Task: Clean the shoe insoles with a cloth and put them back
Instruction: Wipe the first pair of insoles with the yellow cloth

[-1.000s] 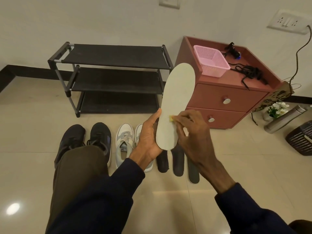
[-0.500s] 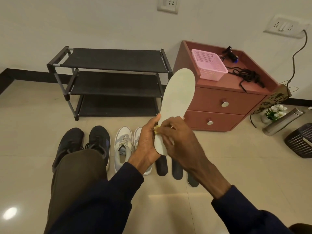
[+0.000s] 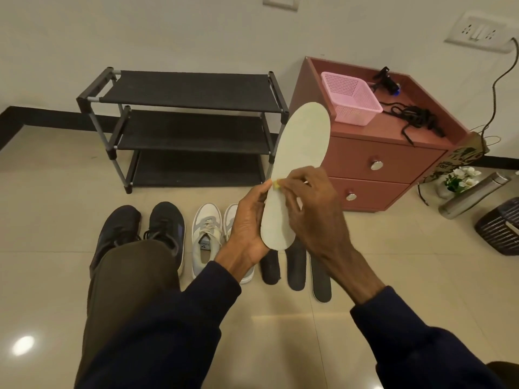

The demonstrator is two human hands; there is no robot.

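**A:** Where is the insole at this moment?

**B:** The insole (image 3: 302, 153) is up in the air in front of the person. It stands nearly upright, toe end up, with its lower part in the left hand (image 3: 247, 220). Three dark insoles (image 3: 296, 265) lie on the floor (image 3: 393, 276) below it, just beside the white shoes (image 3: 206, 237).

**A:** And the hands?

**B:** The left hand is wrapped round the insole, thumb on the near edge and fingers behind. The right hand (image 3: 314, 209) has its fingertips bunched on a small yellow cloth (image 3: 276, 186). It presses the cloth to the face of the insole, close to the left thumb. Only a scrap of the cloth shows.

**A:** How should the wiping go?

**B:** I'd use long strokes from heel to toe, with even pressure. The insole looks thin and bendy, so the fingers behind should back whichever spot is being rubbed, or it will flex away. The upper half has no hand on it, so the grip probably needs to slide up as the cloth climbs. After that, the edges. I can't tell whether the back has been wiped.
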